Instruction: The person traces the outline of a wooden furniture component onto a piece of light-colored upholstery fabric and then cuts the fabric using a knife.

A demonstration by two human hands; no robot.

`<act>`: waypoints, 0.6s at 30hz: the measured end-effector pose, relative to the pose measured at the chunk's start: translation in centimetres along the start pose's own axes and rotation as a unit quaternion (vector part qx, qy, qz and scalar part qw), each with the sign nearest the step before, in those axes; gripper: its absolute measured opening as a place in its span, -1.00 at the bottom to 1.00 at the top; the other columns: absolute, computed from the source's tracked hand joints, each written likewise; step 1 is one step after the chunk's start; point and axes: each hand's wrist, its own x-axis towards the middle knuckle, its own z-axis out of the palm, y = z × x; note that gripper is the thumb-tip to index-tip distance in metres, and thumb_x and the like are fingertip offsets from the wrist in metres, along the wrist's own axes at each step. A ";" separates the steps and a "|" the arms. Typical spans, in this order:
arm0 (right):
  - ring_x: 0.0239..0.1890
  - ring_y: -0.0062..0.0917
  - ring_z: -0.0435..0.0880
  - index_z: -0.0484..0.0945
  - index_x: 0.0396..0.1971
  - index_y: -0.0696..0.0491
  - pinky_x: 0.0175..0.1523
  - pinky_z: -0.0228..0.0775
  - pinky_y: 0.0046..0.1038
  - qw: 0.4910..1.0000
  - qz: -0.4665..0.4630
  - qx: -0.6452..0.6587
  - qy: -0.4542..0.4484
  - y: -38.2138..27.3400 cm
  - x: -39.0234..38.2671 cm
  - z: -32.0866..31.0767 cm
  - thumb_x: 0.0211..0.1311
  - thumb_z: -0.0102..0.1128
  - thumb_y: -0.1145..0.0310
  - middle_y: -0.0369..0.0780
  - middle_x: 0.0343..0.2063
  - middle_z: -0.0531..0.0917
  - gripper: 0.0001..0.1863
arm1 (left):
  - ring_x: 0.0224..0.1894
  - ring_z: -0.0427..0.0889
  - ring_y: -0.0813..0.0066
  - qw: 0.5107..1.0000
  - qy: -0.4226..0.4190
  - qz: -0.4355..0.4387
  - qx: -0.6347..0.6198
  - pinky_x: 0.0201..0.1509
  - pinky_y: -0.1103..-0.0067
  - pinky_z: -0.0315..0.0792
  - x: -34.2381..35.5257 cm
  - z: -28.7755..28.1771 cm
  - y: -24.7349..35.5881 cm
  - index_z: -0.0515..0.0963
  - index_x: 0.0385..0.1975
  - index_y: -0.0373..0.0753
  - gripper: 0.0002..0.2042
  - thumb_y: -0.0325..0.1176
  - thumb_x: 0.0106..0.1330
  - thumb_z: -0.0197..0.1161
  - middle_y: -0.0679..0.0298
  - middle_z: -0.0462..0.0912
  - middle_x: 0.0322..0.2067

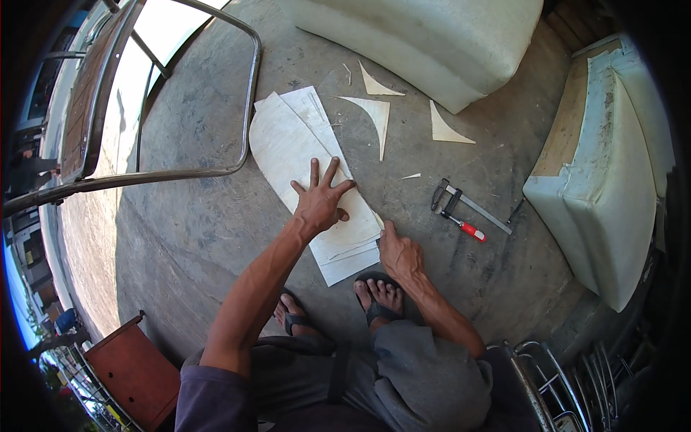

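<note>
A stack of thin off-white sheets (pixel 281 153) lies on the concrete floor in front of my feet. Its uppermost piece has a rounded left edge, and straight-edged sheets stick out from under it at the top and bottom. My left hand (pixel 322 200) presses flat on the stack, fingers spread apart. Beside the stack's lower right edge, my right hand (pixel 401 252) is closed, its index finger pointing up along the edge. Whatever it grips is hidden by the fingers. Several pale offcuts with curved sides, such as one offcut (pixel 377 121), lie beyond the stack.
A bar clamp (pixel 461 209) with a red handle lies to the right. Cream upholstered pieces stand at the top (pixel 432 43) and right (pixel 601 180). A metal-framed chair (pixel 248 108) is at the left. A red-brown panel (pixel 135 374) and metal frames (pixel 561 389) flank me.
</note>
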 end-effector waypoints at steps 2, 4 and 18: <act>-0.28 0.22 0.71 0.32 -0.01 0.03 -0.10 0.49 0.17 1.000 -0.001 -0.003 -0.003 0.0 -0.3 -0.1 0.58 -0.14 0.16 0.14 -0.43 0.72 -0.75 | 0.62 -0.36 -0.25 1.000 -0.003 0.001 -0.004 0.29 -0.62 -0.02 0.0 0.0 0.0 0.48 0.31 0.26 -0.20 -0.20 -0.05 0.65 0.27 -0.19 0.63; -0.29 0.23 0.71 0.31 -0.02 0.03 -0.12 0.49 0.17 1.000 0.000 -0.004 -0.002 0.0 -0.3 0.0 0.58 -0.14 0.17 0.15 -0.44 0.71 -0.76 | 0.62 -0.36 -0.25 1.000 -0.006 0.001 -0.008 0.29 -0.62 -0.02 0.0 -0.2 0.0 0.48 0.31 0.26 -0.20 -0.21 -0.04 0.64 0.28 -0.19 0.63; -0.33 0.23 0.70 0.25 0.00 0.06 -0.24 0.50 0.15 1.000 0.005 0.004 -0.009 -0.3 0.1 0.7 0.60 -0.13 0.18 0.18 -0.49 0.69 -0.74 | 0.62 -0.32 -0.22 1.000 0.000 0.005 -0.011 0.29 -0.62 0.02 0.3 0.0 -0.3 0.48 0.28 0.26 -0.23 -0.26 -0.04 0.63 0.29 -0.17 0.62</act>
